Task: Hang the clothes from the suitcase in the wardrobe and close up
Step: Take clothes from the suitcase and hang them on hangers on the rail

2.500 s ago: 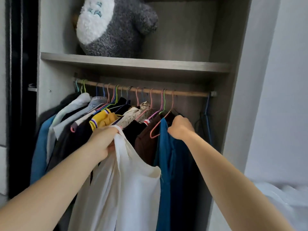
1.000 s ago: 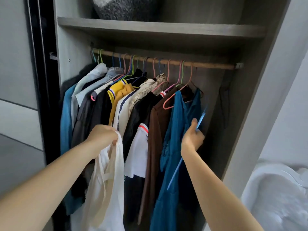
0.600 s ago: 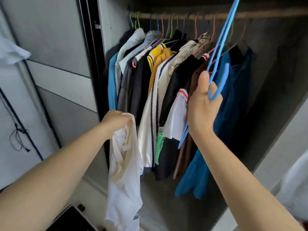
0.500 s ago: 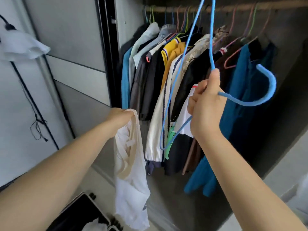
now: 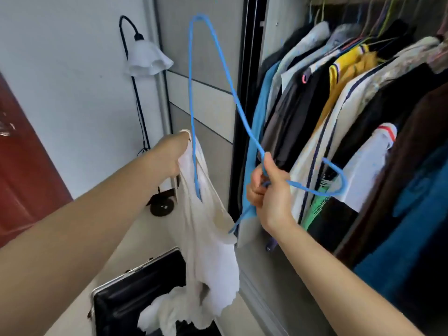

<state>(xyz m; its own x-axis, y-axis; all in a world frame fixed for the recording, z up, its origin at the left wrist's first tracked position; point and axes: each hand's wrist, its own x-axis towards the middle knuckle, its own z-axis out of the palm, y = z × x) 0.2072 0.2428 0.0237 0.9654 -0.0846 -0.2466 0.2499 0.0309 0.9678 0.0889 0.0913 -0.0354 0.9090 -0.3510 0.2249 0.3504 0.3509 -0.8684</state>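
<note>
Left hand (image 5: 173,154) fingers clutch the white top (image 5: 208,238); right hand (image 5: 269,192) fingers pinch the blue hanger (image 5: 213,44), one end inside it.

The open grey wardrobe (image 5: 271,69) fills the right side, with a row of hung shirts and jackets (image 5: 339,98) inside it. In front of that row, the right hand (image 5: 269,190) holds a thin blue wire hanger (image 5: 191,98) by its neck, its hook pointing right. To the left, the left hand (image 5: 174,151) holds up a white sleeveless cloth top (image 5: 208,238), with one hanger arm inside its opening. Below the top, an open black hard suitcase (image 5: 135,294) lies on the floor (image 5: 145,238) with crumpled white clothing (image 5: 164,314) in it. A black floor lamp with a white shade (image 5: 145,59) stands behind the left hand, left of the wardrobe; a red-brown door (image 5: 21,154) is at the far left.
</note>
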